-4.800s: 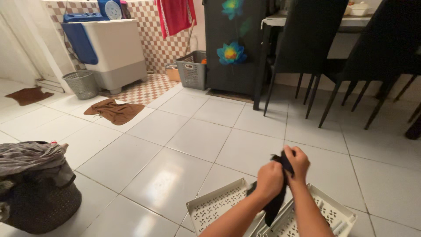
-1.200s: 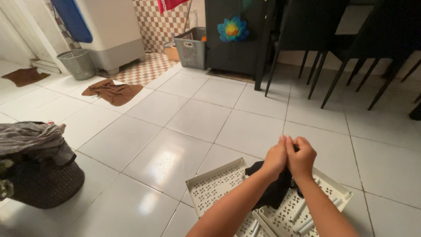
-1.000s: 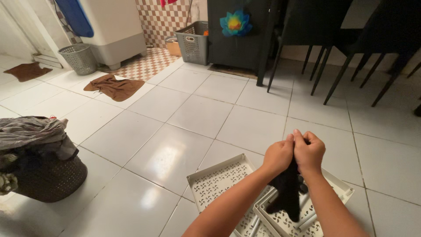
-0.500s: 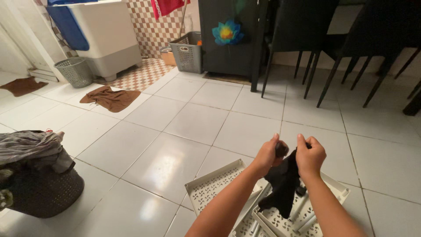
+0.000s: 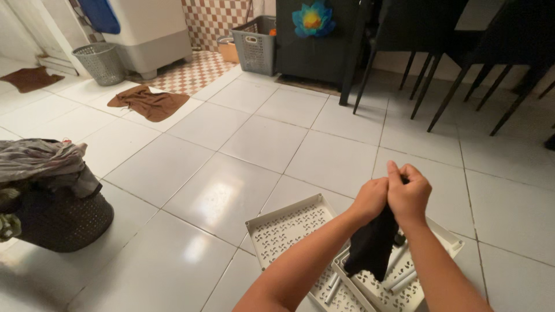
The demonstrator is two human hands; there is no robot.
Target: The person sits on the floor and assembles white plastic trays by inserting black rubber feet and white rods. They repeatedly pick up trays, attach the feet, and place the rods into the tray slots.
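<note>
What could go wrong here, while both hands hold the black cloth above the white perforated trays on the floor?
1. The black cloth hangs from the left hand and right hand down to the white perforated trays; its lower edge might catch on the rods lying there.
2. The glossy tiled floor may be slippery, and the brown rag on it could cause a trip.

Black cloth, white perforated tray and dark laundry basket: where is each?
black cloth [image 5: 373, 248], head view, on its hanging middle
white perforated tray [image 5: 283, 228], head view, on its bare left panel
dark laundry basket [image 5: 63, 222], head view, on its woven wall
</note>
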